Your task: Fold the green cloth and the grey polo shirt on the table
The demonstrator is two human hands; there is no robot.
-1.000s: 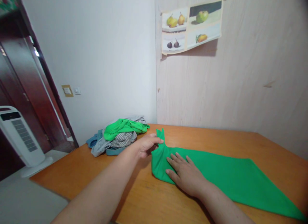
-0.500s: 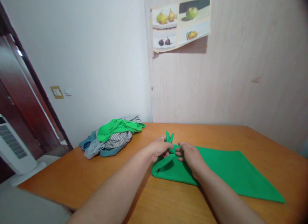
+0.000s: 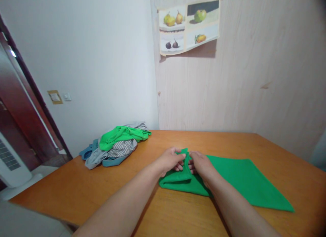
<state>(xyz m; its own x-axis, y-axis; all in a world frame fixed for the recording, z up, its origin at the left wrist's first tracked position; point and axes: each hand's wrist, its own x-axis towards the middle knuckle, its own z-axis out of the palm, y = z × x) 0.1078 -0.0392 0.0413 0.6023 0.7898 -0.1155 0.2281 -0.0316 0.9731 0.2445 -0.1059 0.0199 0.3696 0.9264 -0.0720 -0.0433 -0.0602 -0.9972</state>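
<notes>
A long folded piece of green cloth (image 3: 236,179) lies flat across the table, its left end turned over to the right in a layered flap. My left hand (image 3: 171,160) is closed on that flap, thumb on top and fingers curled around the fabric. On the flap's right side is my right hand (image 3: 202,165), its fingers loosely apart and their tips close against the fold. Whether those tips press on the fabric is hard to see. Part of the cloth is hidden under my right hand and forearm.
A crumpled heap of clothes (image 3: 115,145), bright green, striped, grey and blue, sits at the table's (image 3: 84,196) back left. Walls stand behind, with a fruit picture sheet (image 3: 189,26) on one. A white appliance (image 3: 12,162) is on the left.
The turned-over left end has come down to the right and lies flatter; its upright pointed tips have lowered. Both hands stay beside it. The camera view has shifted slightly.
</notes>
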